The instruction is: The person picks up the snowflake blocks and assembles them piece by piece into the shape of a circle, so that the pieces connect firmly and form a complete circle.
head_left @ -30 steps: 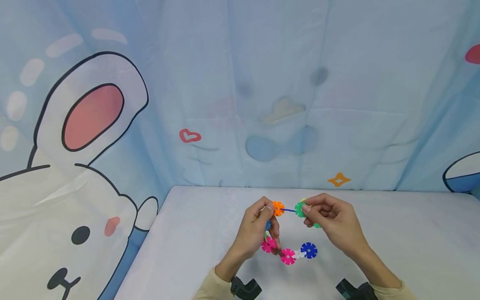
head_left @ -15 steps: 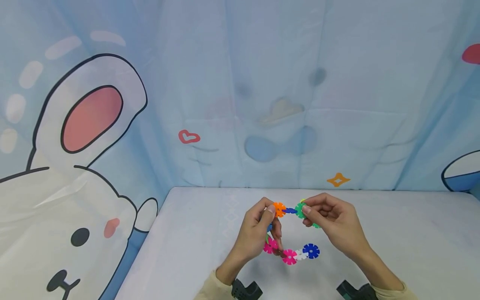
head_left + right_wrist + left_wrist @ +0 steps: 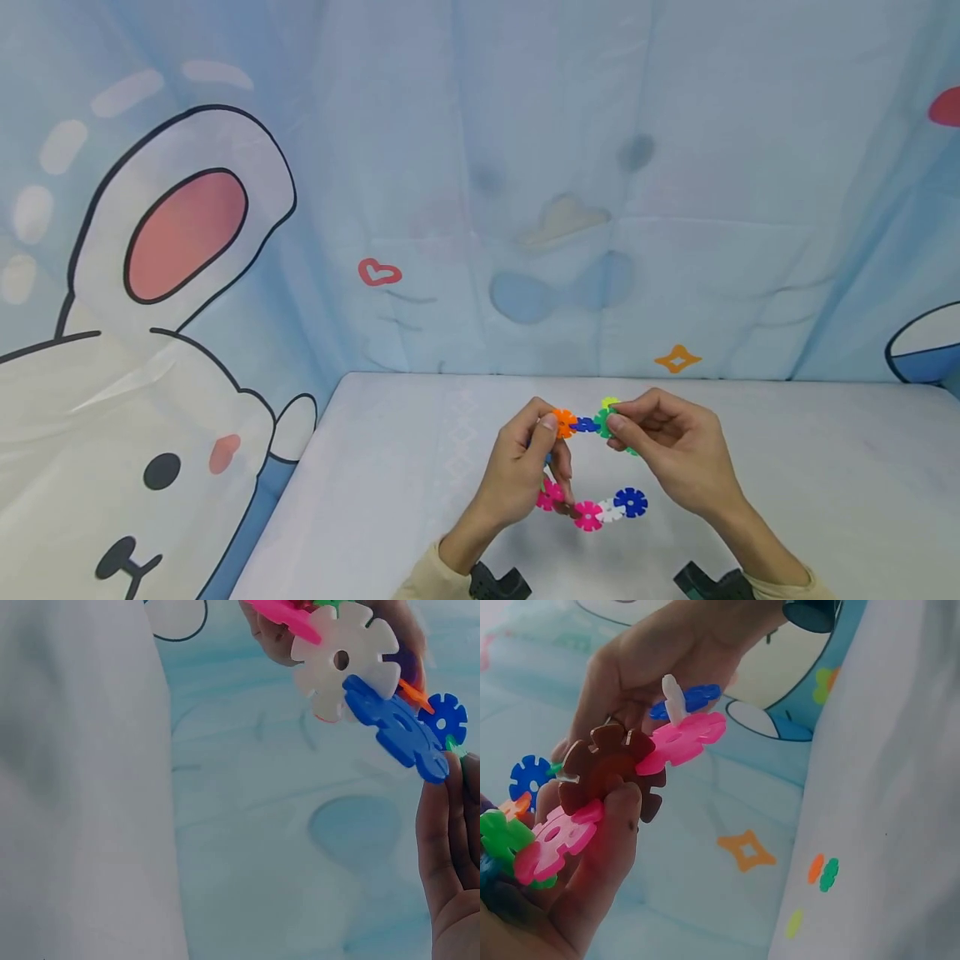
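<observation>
Both hands hold a chain of colourful notched plastic snowflake discs above the white table. Finger and thumb of my left hand (image 3: 513, 467) pinch an orange disc (image 3: 565, 422). My right hand (image 3: 682, 454) pinches a green disc (image 3: 604, 422), with a yellow disc (image 3: 610, 402) just behind it. A blue disc (image 3: 586, 425) bridges orange and green. Below the left hand the chain hangs on through a pink disc (image 3: 588, 517) and a white disc (image 3: 611, 511) to a dark blue end disc (image 3: 631, 502). In the left wrist view, fingers touch a brown disc (image 3: 581, 780).
A white cloth-covered table (image 3: 825, 483) lies under the hands. Behind it hangs a light blue curtain (image 3: 450, 167) with printed shapes, and a large cartoon rabbit (image 3: 187, 417) is printed on the left side.
The left hand and the hanging chain have shifted slightly right, nearer the right hand. The bridging blue disc has turned from edge-on to showing more of its face. Both grips stay the same.
</observation>
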Demonstrator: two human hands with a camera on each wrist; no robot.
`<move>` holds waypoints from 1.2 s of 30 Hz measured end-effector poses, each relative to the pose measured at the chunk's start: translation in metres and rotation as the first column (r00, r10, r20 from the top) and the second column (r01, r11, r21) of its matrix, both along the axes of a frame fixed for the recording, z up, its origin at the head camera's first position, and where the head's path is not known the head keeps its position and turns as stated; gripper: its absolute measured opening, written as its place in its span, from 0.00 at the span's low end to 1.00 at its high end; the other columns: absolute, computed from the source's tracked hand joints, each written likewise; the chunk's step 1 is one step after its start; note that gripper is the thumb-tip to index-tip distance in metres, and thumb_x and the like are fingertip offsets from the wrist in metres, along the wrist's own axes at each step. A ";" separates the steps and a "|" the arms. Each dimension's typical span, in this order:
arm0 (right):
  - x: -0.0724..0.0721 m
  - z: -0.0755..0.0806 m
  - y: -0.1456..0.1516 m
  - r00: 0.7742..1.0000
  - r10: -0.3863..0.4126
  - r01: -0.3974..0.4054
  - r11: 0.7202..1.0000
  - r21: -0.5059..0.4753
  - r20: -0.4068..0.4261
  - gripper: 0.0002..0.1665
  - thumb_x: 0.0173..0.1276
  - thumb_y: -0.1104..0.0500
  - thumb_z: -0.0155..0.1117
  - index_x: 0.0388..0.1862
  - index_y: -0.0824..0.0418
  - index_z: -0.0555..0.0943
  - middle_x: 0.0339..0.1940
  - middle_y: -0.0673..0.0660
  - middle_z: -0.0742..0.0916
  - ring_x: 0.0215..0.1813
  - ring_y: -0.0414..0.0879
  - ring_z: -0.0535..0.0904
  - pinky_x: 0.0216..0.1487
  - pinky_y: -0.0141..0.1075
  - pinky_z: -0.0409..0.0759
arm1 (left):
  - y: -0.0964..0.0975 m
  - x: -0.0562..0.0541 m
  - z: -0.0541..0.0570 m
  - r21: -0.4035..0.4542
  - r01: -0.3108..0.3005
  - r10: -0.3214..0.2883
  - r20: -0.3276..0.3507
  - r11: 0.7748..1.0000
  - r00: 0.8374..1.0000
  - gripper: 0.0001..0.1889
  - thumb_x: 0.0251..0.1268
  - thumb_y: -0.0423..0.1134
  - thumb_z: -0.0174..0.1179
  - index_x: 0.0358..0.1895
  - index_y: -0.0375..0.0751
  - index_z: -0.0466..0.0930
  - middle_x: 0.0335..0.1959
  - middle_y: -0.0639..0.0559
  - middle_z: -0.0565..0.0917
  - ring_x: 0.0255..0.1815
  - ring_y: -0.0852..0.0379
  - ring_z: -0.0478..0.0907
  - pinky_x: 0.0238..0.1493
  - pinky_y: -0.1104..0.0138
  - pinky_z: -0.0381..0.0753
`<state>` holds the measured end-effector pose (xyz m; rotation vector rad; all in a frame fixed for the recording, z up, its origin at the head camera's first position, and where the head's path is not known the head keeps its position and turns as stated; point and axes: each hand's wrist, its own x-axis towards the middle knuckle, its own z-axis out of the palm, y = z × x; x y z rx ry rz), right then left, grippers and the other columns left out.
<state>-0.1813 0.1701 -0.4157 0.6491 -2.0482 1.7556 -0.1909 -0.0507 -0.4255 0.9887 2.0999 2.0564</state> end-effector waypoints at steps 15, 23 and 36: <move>-0.003 -0.006 -0.007 1.000 -0.022 0.021 0.999 0.027 0.016 0.07 0.68 0.77 0.69 0.42 0.70 0.82 0.36 0.51 0.92 0.30 0.44 0.90 0.36 0.35 0.91 | -0.002 -0.006 -0.002 -0.042 0.027 -0.022 0.108 0.999 0.994 0.19 0.90 0.41 0.35 0.43 0.29 0.68 0.25 0.25 0.81 0.17 0.46 0.86 0.27 0.53 0.91; -0.010 -0.015 -0.004 0.984 -0.037 0.001 0.978 0.208 0.173 0.04 0.76 0.62 0.69 0.45 0.62 0.85 0.37 0.53 0.92 0.34 0.41 0.90 0.37 0.36 0.91 | 0.004 -0.008 -0.009 -0.021 -0.070 0.072 0.392 0.997 0.917 0.13 0.75 0.34 0.36 0.33 0.40 0.69 0.21 0.44 0.84 0.13 0.57 0.83 0.22 0.66 0.87; -0.047 -0.052 0.049 0.942 -0.287 0.090 0.717 0.691 0.175 0.20 0.73 0.51 0.72 0.55 0.63 0.86 0.44 0.58 0.92 0.39 0.48 0.87 0.34 0.38 0.85 | -0.003 -0.022 -0.027 0.091 -0.140 0.057 0.602 0.986 0.796 0.15 0.74 0.44 0.46 0.51 0.40 0.78 0.15 0.57 0.62 0.10 0.60 0.60 0.14 0.72 0.65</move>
